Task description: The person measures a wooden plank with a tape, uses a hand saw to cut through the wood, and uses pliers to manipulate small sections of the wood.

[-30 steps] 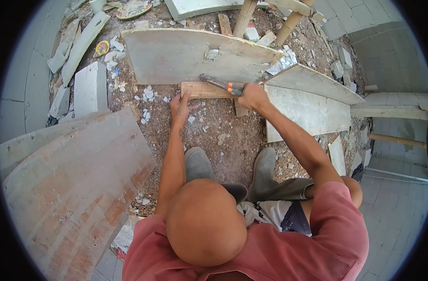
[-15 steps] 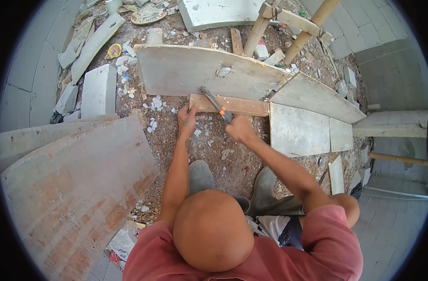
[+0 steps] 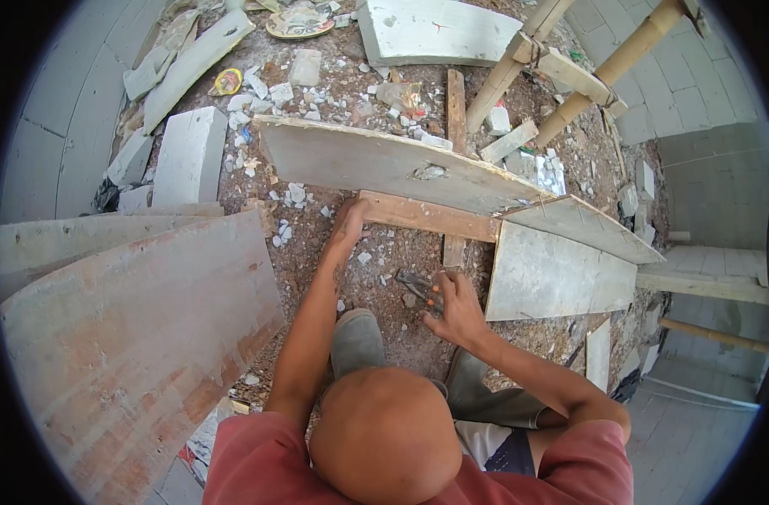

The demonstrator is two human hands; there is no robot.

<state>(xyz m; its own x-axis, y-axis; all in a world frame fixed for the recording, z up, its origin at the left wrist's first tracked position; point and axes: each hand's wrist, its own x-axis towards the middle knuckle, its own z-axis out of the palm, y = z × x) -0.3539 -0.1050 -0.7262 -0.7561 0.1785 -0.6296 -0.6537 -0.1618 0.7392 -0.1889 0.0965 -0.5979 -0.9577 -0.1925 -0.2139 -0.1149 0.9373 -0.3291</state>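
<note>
Against the foot of a grey, cement-stained board [image 3: 384, 164] standing on edge lies a narrow wooden plank [image 3: 431, 217]. My left hand [image 3: 349, 222] is closed on the plank's left end, some of its fingers hidden. Low over the rubble ground, my right hand [image 3: 457, 313] has its thumb and fingers apart around the handle of a claw hammer [image 3: 414, 279] with orange marks. The hammer's head points up and left, away from my palm. Right of the plank, a second grey panel [image 3: 561, 273] slopes down from a standing board.
A large stained board [image 3: 140, 337] leans at the left, near a white block [image 3: 191, 156]. Bamboo poles [image 3: 607, 76] stand at the far right beyond the boards. Another batten [image 3: 456, 109] lies behind, among broken chips. Rubber boots [image 3: 356, 341] are below my arms.
My right hand has brought the hammer from above the plank down toward the ground, and its fingers have loosened around the handle. My left hand stays at the plank's end. The view has shifted.
</note>
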